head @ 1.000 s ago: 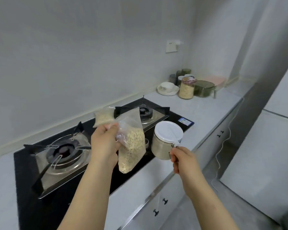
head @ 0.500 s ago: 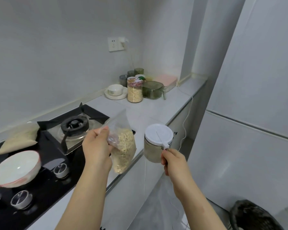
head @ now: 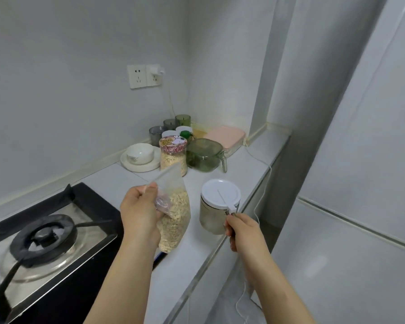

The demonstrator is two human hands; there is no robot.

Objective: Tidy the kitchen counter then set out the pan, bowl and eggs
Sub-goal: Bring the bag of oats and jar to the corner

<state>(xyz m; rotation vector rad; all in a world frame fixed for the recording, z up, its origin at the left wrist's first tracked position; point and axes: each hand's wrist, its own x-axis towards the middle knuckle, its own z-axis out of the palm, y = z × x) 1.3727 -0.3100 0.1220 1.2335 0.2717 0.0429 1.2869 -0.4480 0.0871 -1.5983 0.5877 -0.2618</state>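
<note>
Grey tabletop (head: 241, 164) runs toward upper centre. Left hand (head: 139, 212), grip closed, pinches a clear bag of oats (head: 173, 216) at centre; right hand (head: 244, 232) grips the handle of a white-lidded jar (head: 216, 206) just right of it.

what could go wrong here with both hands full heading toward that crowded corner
1. The left hand pinches the bag of oats near its top; if the seal is not closed, which I cannot tell, oats might spill.
2. The right hand holds the white-lidded canister by its handle only, so it may swing or tip.
3. The corner is packed: the oat jar and green container leave little room and could be knocked.
</note>
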